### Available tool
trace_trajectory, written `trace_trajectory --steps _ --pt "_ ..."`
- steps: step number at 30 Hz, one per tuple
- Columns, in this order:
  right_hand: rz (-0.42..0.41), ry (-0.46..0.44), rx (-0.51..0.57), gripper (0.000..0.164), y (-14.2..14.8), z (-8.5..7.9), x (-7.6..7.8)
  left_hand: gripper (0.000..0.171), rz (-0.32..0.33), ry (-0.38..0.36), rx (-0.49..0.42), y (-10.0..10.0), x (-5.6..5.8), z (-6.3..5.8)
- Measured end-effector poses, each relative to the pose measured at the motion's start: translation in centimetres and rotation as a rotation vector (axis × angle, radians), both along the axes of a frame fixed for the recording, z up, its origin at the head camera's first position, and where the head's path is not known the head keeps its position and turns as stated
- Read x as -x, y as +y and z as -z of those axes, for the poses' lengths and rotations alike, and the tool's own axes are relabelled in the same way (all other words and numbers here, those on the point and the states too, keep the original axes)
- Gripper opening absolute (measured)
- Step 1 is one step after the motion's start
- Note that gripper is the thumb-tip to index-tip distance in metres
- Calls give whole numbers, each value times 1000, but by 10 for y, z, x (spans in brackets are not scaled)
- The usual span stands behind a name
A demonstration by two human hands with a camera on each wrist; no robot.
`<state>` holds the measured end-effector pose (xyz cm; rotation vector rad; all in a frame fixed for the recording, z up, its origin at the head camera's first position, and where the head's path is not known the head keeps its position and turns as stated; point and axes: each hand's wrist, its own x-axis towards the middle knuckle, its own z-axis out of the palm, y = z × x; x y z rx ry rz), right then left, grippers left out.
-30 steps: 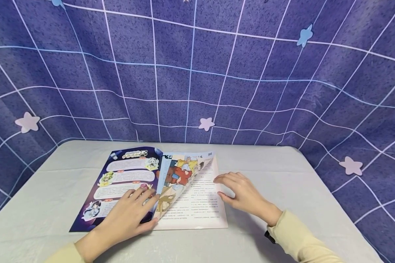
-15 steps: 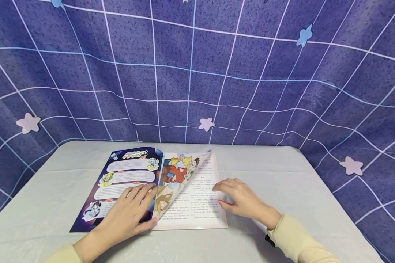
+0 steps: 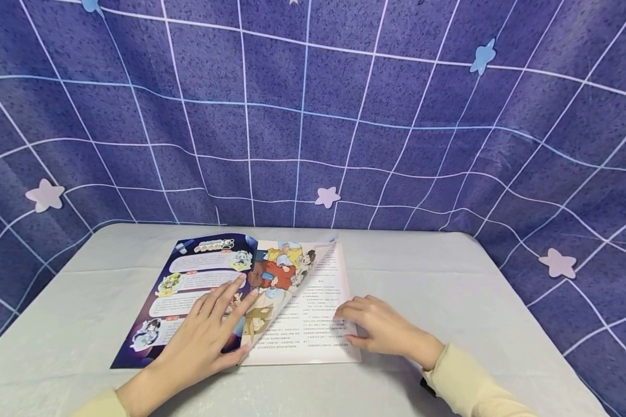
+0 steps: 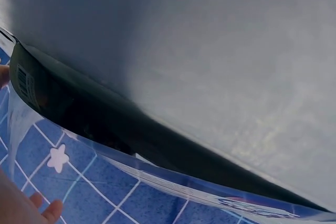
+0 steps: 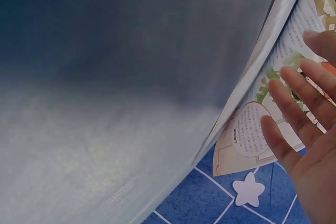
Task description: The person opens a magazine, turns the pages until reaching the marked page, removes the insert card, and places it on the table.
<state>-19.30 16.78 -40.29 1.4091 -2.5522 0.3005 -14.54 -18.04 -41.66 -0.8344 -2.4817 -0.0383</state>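
Note:
An open magazine (image 3: 323, 341) lies on the table. Its left page (image 3: 188, 263) is dark blue with cartoon figures, and its right page is pale with printed text. Between them a loose page (image 3: 281, 272) with a coloured drawing stands partly raised, curling diagonally leftward. My left hand (image 3: 208, 324) rests spread on the dark page, its thumb by the lifted page's lower corner near the spine; whether it presses that page I cannot tell. My right hand (image 3: 383, 327) is at the magazine's right edge, fingers loosely bent over the text. In the right wrist view its fingers (image 5: 294, 108) are spread and hold nothing.
The magazine lies on a table with a pale grey cloth (image 3: 422, 266). Behind the table hangs a purple-blue curtain (image 3: 276, 145) with a light grid and stars. A small black object (image 3: 428, 388) shows beneath the right sleeve.
My right hand has slid down along the magazine's right edge, toward me. The raised page has curled slightly further left. My left hand's fingers have spread a little while it stays on the dark page.

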Motion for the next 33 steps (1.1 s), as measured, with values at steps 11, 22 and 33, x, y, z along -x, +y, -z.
trace_trajectory --steps 11,22,33 --pt "9 -60 -79 37 1 -1 -7 78 40 -19 20 -1 -1 -1" --pt "-15 -69 -107 42 2 2 -9 62 98 5 8 -3 2 2" --pt "-4 -114 -159 50 2 3 -12 53 85 -33 79 -6 3 5"
